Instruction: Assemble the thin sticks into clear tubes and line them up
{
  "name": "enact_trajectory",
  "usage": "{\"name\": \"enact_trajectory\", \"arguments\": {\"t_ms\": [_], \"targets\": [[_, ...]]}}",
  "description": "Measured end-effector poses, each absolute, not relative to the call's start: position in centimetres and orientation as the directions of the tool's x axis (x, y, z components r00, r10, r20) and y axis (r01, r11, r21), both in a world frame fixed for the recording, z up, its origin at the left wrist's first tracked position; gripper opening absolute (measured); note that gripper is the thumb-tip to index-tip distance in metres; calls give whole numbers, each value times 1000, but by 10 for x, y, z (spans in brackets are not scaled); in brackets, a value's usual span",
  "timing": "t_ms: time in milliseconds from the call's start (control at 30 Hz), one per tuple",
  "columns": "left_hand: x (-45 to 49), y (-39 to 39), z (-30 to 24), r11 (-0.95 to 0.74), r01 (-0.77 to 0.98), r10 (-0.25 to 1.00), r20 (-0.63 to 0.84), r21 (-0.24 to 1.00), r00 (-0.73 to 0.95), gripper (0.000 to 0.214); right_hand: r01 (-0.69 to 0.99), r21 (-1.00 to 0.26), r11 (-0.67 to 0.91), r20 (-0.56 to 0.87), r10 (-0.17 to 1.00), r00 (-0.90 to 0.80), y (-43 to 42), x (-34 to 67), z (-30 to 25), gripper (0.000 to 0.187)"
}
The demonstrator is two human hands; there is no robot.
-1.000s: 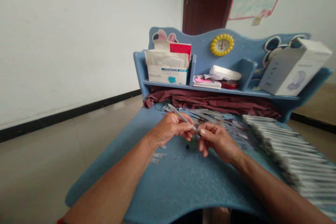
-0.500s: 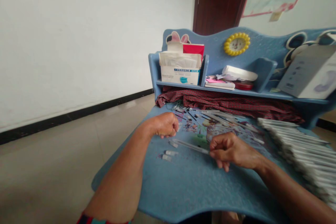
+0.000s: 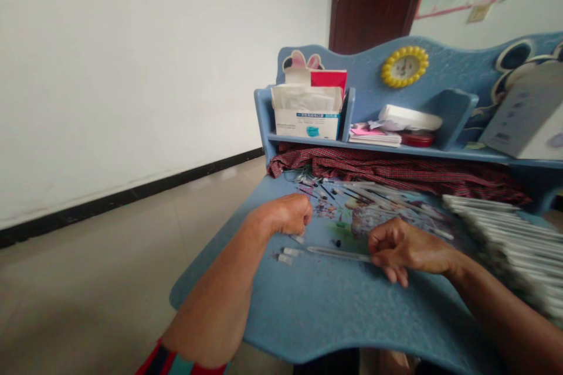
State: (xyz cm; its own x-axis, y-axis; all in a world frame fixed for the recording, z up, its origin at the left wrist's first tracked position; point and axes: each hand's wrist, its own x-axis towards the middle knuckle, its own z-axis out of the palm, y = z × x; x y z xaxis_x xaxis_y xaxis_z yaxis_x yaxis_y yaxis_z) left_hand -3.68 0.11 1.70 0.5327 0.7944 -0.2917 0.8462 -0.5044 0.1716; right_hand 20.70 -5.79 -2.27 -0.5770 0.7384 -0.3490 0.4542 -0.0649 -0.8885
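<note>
My right hand [image 3: 398,251] pinches one end of a clear pen barrel [image 3: 338,254], which points left just over the blue desk. My left hand [image 3: 292,215] is closed, its fingers turned down above the desk; what they hold, if anything, is hidden. Just below its fingertips lies a clear pen cap [image 3: 297,239]. Two more clear caps with dark ends, an upper cap [image 3: 292,251] and a lower cap [image 3: 285,259], lie to the left of the barrel's tip. A small black piece [image 3: 336,243] rests behind the barrel, between my hands.
Loose pen parts [image 3: 373,196] are scattered across the back of the desk [image 3: 334,310]. Rows of pale pen barrels [image 3: 514,240] lie stacked at the right. Behind them are a checked cloth [image 3: 396,170] and a shelf with a mask box [image 3: 308,122] and a white carton [image 3: 528,111].
The camera view has shifted slightly. My left hand has come down closer to the caps. The barrel in my right hand lies more level, and the small black piece now shows behind it.
</note>
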Motion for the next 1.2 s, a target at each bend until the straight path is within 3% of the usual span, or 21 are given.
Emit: {"name": "enact_trajectory", "arguments": {"t_ms": [267,400,533,867,1200], "targets": [[-40,10,12,-431,870,811,-319,239,490,31,476,-879,23,-301,746,-594,-66,192,-24,7],[-37,4,28,-484,863,837,-215,144,504,23,478,-878,29,-298,748,-593,-66,192,-25,6],[-32,-7,40,-502,858,834,-202,112,514,18,477,-878,32,-297,746,-596,-66,193,-25,7],[-62,-48,25,-365,882,866,-240,298,439,23,471,-881,49,-278,752,-598,-65,193,-30,6],[-67,-45,9,-389,839,828,-256,380,500,13,390,-920,37,-229,758,-611,-66,182,-40,9]]}}
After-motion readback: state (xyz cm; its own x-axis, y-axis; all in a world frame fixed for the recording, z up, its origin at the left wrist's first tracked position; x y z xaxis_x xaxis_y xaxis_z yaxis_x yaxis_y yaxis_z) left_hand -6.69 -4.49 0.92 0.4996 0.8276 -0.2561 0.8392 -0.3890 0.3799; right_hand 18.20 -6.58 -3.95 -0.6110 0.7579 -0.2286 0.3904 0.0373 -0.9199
